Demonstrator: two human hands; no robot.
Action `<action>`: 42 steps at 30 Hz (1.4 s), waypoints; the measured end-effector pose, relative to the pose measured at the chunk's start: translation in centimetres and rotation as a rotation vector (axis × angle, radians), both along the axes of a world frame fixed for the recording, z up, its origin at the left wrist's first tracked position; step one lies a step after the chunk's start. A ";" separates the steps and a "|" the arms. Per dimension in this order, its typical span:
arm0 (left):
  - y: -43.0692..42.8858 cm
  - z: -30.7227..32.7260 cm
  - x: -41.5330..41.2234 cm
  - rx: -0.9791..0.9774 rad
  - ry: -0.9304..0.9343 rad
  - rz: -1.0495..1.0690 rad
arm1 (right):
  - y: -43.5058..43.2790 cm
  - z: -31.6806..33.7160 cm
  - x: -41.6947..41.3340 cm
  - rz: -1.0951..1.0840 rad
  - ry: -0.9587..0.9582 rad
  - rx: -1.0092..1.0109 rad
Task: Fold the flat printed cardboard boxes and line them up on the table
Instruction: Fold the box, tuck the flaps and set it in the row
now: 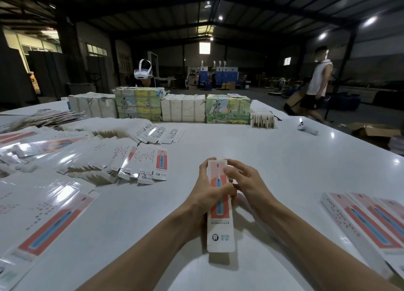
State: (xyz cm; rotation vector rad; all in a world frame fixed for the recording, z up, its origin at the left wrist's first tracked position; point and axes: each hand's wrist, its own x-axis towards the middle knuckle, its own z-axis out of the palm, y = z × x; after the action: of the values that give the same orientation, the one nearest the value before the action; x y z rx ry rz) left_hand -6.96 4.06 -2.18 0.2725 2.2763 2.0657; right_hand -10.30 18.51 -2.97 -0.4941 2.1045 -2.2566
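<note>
Box bears round tooth logo, lettering unreadable.

Left grip curled round box; right grip pinching its upper part.

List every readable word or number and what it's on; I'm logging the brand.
Nothing reads clearly.
held box: logo mark and a small print line, blurred.
flat boxes: print rows, barcodes, too small.
wrapped bundles: pictures, any text illegible.
</note>
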 end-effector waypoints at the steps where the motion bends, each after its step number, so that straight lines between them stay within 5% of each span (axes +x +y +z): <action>1: 0.0 -0.4 -0.3 -0.021 -0.001 0.007 | 0.0 0.0 -0.1 -0.004 0.000 0.011; 19: -0.4 -2.9 -2.5 -0.116 -0.029 -0.115 | 2.2 -0.7 -2.2 -0.074 -0.112 -0.037; 27: -0.4 -2.1 -1.3 -0.097 0.014 -0.120 | 2.3 0.0 -2.3 -0.136 0.097 0.085; 32: -1.0 -2.0 -1.6 -0.195 0.039 -0.093 | 2.4 0.3 -2.4 0.032 -0.031 -0.040; 42: -0.8 -2.5 -2.2 -0.229 0.078 -0.121 | 2.2 0.6 -2.3 -0.083 -0.213 -0.174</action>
State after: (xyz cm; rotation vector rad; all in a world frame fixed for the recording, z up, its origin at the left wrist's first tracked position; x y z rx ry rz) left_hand -9.21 3.28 -4.69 0.4708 2.4456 1.7479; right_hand -12.63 20.71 -2.38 -0.1626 1.8720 -2.4265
